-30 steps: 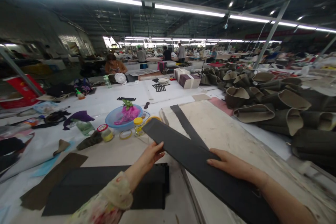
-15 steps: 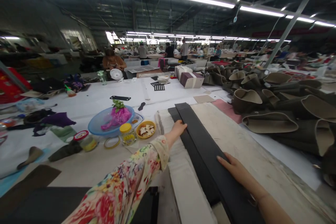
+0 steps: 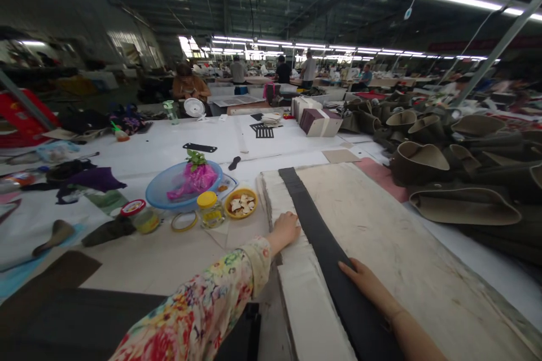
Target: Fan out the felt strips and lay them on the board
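Since half a sec ago, the top dark strip (image 3: 322, 237) is no longer lying crooked over the one under it; the two are looking like one now, and the L hand (image 3: 285, 229) is sitting a bit nearer the person. The strip is lying longways on the pale stack (image 3: 406, 259), on the bench (image 3: 228, 135).

The L hand is curling its fingers by the strip's L edge; can't tell if it's touching or pinching anything. The R hand (image 3: 366, 282) is resting w/ loose fingers on the strip's R side, not gripping.

For neat edges, prob. the step in hand, the R hand should be pressing softly while the L fingers are feeling for bumps. Small nudges should be working best, b/c a big push could be making the top layer slide.

No words are reading clearly. The yellow-lid jar (image 3: 210, 213) is showing a yellowish patch, maybe a label, but its print is looking too small. The red-lid jar (image 3: 143, 218) is giving no name either. No brand is showing on the strip.
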The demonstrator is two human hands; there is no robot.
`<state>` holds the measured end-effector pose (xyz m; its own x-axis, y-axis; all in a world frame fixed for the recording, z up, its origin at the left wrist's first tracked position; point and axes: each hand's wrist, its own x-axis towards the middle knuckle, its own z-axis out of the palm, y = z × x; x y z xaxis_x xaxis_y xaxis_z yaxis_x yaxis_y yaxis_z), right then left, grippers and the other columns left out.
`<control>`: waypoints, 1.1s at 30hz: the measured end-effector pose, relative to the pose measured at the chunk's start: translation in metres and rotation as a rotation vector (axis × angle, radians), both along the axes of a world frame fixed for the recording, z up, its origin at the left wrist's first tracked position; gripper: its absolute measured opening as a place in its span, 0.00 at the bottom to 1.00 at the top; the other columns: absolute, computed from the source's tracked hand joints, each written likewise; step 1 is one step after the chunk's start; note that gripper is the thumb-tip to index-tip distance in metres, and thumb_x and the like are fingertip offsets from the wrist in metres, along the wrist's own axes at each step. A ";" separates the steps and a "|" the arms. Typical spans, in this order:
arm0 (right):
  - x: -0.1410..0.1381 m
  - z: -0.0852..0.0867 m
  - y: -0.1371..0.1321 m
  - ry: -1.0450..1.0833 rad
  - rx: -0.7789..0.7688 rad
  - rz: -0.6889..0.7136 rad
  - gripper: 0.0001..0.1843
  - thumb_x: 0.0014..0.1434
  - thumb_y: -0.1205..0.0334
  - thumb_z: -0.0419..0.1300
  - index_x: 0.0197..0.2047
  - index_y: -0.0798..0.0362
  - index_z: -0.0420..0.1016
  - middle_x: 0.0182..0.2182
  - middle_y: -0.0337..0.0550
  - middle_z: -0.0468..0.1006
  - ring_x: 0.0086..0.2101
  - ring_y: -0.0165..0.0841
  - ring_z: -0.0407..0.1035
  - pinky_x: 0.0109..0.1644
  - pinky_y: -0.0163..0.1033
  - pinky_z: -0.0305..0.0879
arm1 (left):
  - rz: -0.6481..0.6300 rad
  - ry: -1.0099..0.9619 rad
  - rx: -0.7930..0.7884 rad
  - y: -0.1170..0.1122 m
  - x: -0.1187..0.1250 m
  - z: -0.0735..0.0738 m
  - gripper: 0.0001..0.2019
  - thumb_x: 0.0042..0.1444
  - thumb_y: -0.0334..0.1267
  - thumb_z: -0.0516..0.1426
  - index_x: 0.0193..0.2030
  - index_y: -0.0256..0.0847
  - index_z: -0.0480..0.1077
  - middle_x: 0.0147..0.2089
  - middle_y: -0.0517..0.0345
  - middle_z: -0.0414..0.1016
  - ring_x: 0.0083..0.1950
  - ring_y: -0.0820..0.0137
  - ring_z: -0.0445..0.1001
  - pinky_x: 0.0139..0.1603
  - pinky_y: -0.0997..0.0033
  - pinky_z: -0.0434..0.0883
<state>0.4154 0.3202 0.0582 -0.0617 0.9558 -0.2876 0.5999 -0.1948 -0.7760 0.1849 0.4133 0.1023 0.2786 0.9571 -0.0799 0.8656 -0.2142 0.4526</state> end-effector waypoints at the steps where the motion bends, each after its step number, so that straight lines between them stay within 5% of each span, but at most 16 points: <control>1: -0.001 -0.001 0.001 -0.004 0.000 0.001 0.26 0.52 0.45 0.48 0.41 0.58 0.71 0.40 0.50 0.76 0.43 0.42 0.69 0.48 0.42 0.64 | -0.003 -0.001 0.005 0.000 0.000 0.000 0.14 0.51 0.35 0.52 0.45 0.34 0.67 0.50 0.43 0.65 0.54 0.57 0.61 0.54 0.59 0.59; 8: -0.005 -0.002 0.005 -0.063 -0.040 0.012 0.25 0.53 0.46 0.48 0.41 0.58 0.71 0.40 0.49 0.77 0.42 0.40 0.70 0.46 0.41 0.65 | -0.033 -0.092 0.040 0.003 -0.003 0.000 0.15 0.50 0.32 0.53 0.46 0.30 0.67 0.49 0.40 0.67 0.52 0.57 0.63 0.55 0.59 0.59; 12: -0.011 -0.004 0.006 -0.358 -0.023 0.023 0.24 0.52 0.47 0.49 0.41 0.59 0.69 0.39 0.54 0.76 0.42 0.42 0.70 0.46 0.43 0.64 | -0.012 -0.248 0.136 -0.027 -0.026 0.009 0.17 0.53 0.31 0.51 0.51 0.33 0.64 0.53 0.46 0.65 0.56 0.66 0.61 0.59 0.69 0.56; 17: 0.007 -0.016 0.010 -0.699 0.060 0.168 0.29 0.52 0.41 0.44 0.43 0.58 0.64 0.38 0.60 0.75 0.40 0.48 0.70 0.44 0.51 0.62 | -0.077 -0.403 0.196 -0.147 -0.115 0.015 0.17 0.54 0.33 0.50 0.51 0.40 0.65 0.53 0.51 0.66 0.56 0.67 0.61 0.59 0.66 0.56; 20: 0.022 -0.007 0.030 -0.739 0.154 0.220 0.34 0.47 0.40 0.47 0.47 0.60 0.62 0.44 0.66 0.71 0.46 0.49 0.66 0.51 0.50 0.59 | 0.085 -0.399 0.140 -0.242 -0.180 0.012 0.17 0.54 0.35 0.50 0.51 0.44 0.66 0.54 0.51 0.66 0.57 0.65 0.61 0.59 0.63 0.55; 22: 0.013 0.016 0.044 -0.717 0.211 0.296 0.35 0.46 0.41 0.48 0.48 0.60 0.63 0.44 0.68 0.70 0.46 0.50 0.66 0.52 0.48 0.58 | 0.276 -0.447 0.102 -0.300 -0.216 0.006 0.15 0.53 0.36 0.52 0.48 0.46 0.69 0.53 0.53 0.67 0.56 0.63 0.61 0.60 0.61 0.53; 25: -0.048 0.064 0.043 -0.632 0.344 0.413 0.32 0.46 0.41 0.48 0.46 0.57 0.67 0.45 0.64 0.71 0.45 0.49 0.67 0.53 0.46 0.57 | 0.481 -0.502 0.102 -0.360 -0.249 -0.011 0.14 0.52 0.37 0.52 0.46 0.48 0.71 0.53 0.53 0.68 0.57 0.61 0.60 0.61 0.58 0.51; 28: -0.153 0.098 0.010 -0.494 0.431 0.630 0.34 0.48 0.40 0.47 0.49 0.58 0.65 0.47 0.56 0.71 0.47 0.45 0.65 0.55 0.47 0.54 | 0.456 -0.410 0.142 -0.385 -0.257 -0.031 0.18 0.52 0.32 0.50 0.50 0.48 0.67 0.57 0.55 0.64 0.59 0.62 0.57 0.61 0.57 0.50; 30: -0.226 0.099 -0.020 -0.421 0.385 0.767 0.33 0.50 0.41 0.47 0.51 0.57 0.65 0.49 0.54 0.70 0.48 0.42 0.64 0.55 0.44 0.55 | 0.419 -0.301 0.119 -0.387 -0.254 -0.043 0.22 0.51 0.29 0.50 0.53 0.48 0.64 0.59 0.54 0.60 0.61 0.63 0.56 0.61 0.57 0.51; 33: -0.313 0.073 -0.056 -0.340 0.219 0.842 0.32 0.53 0.44 0.47 0.53 0.60 0.64 0.51 0.53 0.68 0.50 0.40 0.63 0.56 0.41 0.53 | 0.405 -0.201 0.054 -0.385 -0.249 -0.053 0.25 0.49 0.28 0.50 0.55 0.46 0.60 0.62 0.51 0.55 0.61 0.62 0.54 0.60 0.58 0.53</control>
<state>0.1028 0.2644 0.1312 -0.7039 0.6698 -0.2363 0.6790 0.5370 -0.5006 -0.0642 0.0280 0.0491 -0.1145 0.9934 -0.0098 0.7802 0.0960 0.6181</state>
